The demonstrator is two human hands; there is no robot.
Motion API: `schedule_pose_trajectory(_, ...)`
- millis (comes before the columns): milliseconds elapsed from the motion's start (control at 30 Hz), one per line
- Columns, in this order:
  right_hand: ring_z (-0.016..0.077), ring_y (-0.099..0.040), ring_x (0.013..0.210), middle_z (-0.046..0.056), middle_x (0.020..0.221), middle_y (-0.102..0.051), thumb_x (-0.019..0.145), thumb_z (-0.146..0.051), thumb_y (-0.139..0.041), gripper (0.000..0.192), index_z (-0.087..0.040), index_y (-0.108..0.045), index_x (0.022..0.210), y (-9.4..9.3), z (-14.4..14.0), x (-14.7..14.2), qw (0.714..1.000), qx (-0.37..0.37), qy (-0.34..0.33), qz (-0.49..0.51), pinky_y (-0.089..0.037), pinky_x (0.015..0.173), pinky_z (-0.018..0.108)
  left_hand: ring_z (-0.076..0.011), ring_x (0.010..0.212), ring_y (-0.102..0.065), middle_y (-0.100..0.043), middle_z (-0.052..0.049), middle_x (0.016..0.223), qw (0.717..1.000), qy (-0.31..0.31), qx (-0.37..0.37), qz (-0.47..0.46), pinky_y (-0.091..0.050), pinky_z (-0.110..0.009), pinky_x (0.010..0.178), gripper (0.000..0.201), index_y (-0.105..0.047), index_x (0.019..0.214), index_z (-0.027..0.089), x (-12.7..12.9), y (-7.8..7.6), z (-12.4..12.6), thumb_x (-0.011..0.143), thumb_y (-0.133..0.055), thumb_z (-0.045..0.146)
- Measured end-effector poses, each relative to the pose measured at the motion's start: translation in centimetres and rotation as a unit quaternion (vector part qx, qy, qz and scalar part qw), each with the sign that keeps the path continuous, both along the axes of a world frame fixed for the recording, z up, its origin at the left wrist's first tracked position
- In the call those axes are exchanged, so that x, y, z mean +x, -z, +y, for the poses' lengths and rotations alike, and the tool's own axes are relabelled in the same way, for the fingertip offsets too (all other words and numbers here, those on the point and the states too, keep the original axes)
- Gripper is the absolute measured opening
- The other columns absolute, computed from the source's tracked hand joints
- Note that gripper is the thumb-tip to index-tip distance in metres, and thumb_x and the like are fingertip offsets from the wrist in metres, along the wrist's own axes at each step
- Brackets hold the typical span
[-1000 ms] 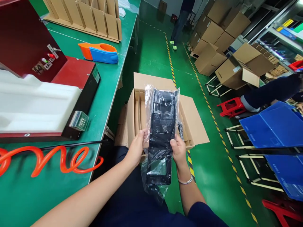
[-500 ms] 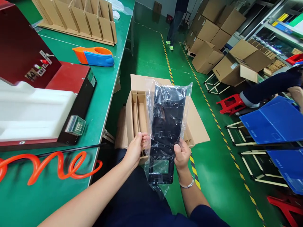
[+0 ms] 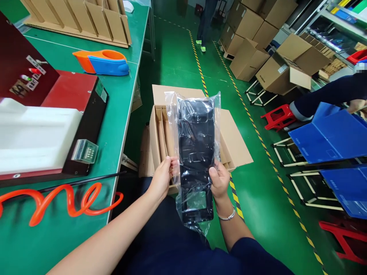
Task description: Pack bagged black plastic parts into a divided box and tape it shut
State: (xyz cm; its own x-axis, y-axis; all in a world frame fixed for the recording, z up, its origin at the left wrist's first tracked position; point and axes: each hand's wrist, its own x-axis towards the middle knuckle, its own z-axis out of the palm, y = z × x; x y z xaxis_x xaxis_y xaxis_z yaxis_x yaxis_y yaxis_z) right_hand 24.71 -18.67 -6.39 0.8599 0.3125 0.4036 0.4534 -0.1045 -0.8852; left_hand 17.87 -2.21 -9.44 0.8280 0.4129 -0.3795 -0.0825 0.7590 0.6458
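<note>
Between my hands is a long black plastic panel [image 3: 196, 149] inside a clear plastic bag [image 3: 218, 110]. A rectangular cut-out shows near its lower end. My right hand [image 3: 219, 179] grips the panel's right edge through the bag, thumb on the front. On the other side, my left hand [image 3: 164, 175] pinches the bag's left edge with curled fingers. Behind the bagged panel stands an open cardboard box [image 3: 153, 130] with cardboard dividers inside; the panel hides much of it.
A green workbench [image 3: 114, 114] on the left bears a red and black fixture [image 3: 86, 95], a tape dispenser [image 3: 101, 62], a coiled orange hose [image 3: 71, 202] and a cardboard divider rack [image 3: 83, 23]. Blue boxes [image 3: 329, 133] stand at right near a seated person. Stacked cartons [image 3: 246, 26] are farther back.
The bagged panel has turned slightly more upright and its top has shifted left. Both hands keep their grip. The whole view has shifted a little.
</note>
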Motion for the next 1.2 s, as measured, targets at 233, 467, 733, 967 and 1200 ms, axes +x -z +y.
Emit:
schedule_pose_trajectory(233,0.0215,-0.067,0.080,0.005,0.086,-0.073,0.080,-0.053,-0.067,0.044,-0.018,-0.072,0.105,-1.5,0.7,0.6,0.993,0.010,-0.005,0.114,-0.055,0.078,0.037,-0.0080,0.052,-0.050,-0.058,0.001,0.064,1.000,-0.017,0.003,0.023,-0.042,-0.018,0.049,0.034,-0.065,0.078,0.015,-0.1,-0.8,0.1,0.086,-0.069,0.047)
schedule_pose_trajectory(467,0.0186,-0.066,0.077,0.003,0.081,-0.071,0.079,-0.054,-0.070,0.046,-0.015,-0.069,0.103,-2.4,1.2,1.0,0.981,0.021,-0.019,0.193,-0.054,0.078,0.035,-0.0112,0.058,-0.058,-0.065,-0.002,0.069,1.000,-0.007,0.008,0.019,-0.047,-0.021,0.054,0.037,-0.068,0.084,0.013,-0.1,-0.8,0.0,0.084,-0.068,0.050)
schedule_pose_trajectory(733,0.0220,-0.067,0.086,0.008,0.094,-0.075,0.079,-0.056,-0.069,0.049,-0.016,-0.072,0.106,0.0,1.9,3.7,0.994,0.000,-0.012,0.104,-0.054,0.082,0.037,-0.0087,0.052,-0.046,-0.051,0.003,0.058,0.992,-0.093,0.083,-0.016,-0.036,-0.019,0.048,0.037,-0.056,0.066,0.018,-0.2,-0.4,0.3,0.078,-0.073,0.049)
schedule_pose_trajectory(967,0.0215,-0.064,0.075,0.009,0.083,-0.074,0.084,-0.047,-0.057,0.047,-0.011,-0.074,0.109,-0.3,8.1,9.9,0.969,-0.240,0.032,-0.055,-0.049,0.076,0.034,-0.0094,0.050,-0.044,-0.049,0.004,0.054,0.991,-0.057,0.119,-0.018,-0.034,-0.021,0.048,0.045,-0.056,0.062,0.019,0.1,-0.1,-0.1,0.068,-0.075,0.059)
schedule_pose_trajectory(1200,0.0227,-0.065,0.076,0.010,0.079,-0.073,0.087,-0.035,-0.056,0.029,-0.015,-0.076,0.092,0.3,13.4,10.7,0.913,-0.402,0.002,-0.070,-0.046,0.074,0.030,-0.0099,0.049,-0.042,-0.049,0.004,0.051,0.993,-0.008,0.120,-0.003,-0.032,-0.024,0.052,0.052,-0.054,0.060,0.019,0.4,-0.1,-0.1,0.065,-0.072,0.068)
